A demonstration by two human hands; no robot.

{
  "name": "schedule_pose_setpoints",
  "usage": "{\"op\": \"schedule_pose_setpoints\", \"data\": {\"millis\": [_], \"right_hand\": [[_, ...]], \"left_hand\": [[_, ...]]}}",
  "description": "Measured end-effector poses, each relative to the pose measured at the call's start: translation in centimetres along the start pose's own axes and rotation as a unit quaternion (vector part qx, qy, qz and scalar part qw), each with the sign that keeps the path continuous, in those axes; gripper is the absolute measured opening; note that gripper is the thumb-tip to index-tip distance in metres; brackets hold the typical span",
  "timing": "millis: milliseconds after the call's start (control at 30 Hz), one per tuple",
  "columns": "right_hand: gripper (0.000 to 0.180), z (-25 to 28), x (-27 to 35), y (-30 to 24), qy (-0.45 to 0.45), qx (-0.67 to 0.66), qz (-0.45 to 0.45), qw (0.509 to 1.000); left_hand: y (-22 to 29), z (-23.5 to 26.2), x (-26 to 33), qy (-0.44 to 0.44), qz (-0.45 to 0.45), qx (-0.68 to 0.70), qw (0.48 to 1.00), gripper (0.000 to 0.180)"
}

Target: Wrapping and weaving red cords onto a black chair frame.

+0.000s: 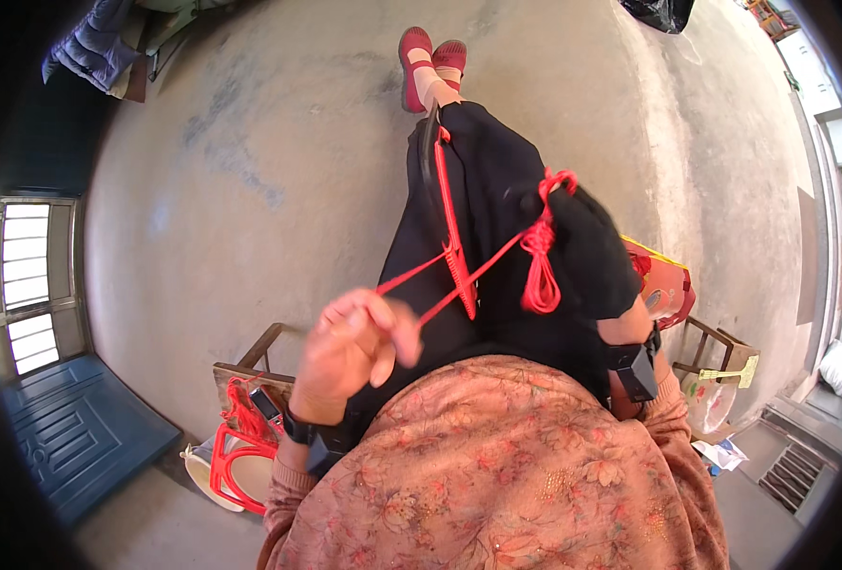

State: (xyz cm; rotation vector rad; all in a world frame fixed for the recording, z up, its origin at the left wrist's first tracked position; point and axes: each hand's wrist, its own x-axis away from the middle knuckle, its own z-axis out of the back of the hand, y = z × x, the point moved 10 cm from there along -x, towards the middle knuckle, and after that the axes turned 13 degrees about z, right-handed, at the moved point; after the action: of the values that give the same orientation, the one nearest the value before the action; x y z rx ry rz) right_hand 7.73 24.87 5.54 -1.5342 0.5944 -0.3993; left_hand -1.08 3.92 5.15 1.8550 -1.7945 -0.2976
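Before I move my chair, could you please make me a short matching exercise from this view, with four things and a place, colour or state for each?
Things:
1. left hand
2. shoes
3. panelled door
4. looped cord bundle

Descriptions:
A. blue, at lower left
B. bright red, over black trousers
C. red strands lead to it
D. dark red, at top

Pairs: 1-C, 2-D, 3-A, 4-B

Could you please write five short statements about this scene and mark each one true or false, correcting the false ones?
1. The bare left hand holds a thin red cord. True.
2. The cord hangs fully slack from that hand. False: two stretches of it run straight away from the hand.
3. Red, strapped shoes are worn. True.
4. Green carpet surrounds the shoes. False: a hard grey floor does.
5. A black wristband sits just behind the left hand. True.
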Motion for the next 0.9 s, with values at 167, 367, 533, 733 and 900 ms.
{"op": "schedule_pose_setpoints", "data": {"millis": [167, 367, 533, 733, 900], "right_hand": [[0.018, -0.3, -2.9, -2.8, -0.011, 0.251, 0.126, 0.960], [0.024, -5.6, -3.9, 1.2, -0.062, 0.175, -0.017, 0.983], [0.029, -5.2, -3.1, 2.8, -0.044, -0.061, -0.052, 0.996], [0.034, -1.1, -2.0, -1.7, 0.096, 0.097, 0.048, 0.989], [0.035, -10.1, 0.2, -8.0, -0.172, 0.404, 0.364, 0.821]], "left_hand": [[4.7, 1.4, -4.1, 0.193, -0.116, -0.105, 0.969, 0.038], [0.6, 5.4, -7.7, 0.231, 0.002, -0.200, 0.952, 0.032], [1.0, 7.4, -7.2, 0.293, 0.066, -0.297, 0.907, 0.028], [4.3, 4.7, -3.5, 0.222, -0.006, -0.137, 0.966, 0.009], [1.8, -1.4, 1.6, 0.121, 0.206, -0.210, 0.948, 0.012]]}}
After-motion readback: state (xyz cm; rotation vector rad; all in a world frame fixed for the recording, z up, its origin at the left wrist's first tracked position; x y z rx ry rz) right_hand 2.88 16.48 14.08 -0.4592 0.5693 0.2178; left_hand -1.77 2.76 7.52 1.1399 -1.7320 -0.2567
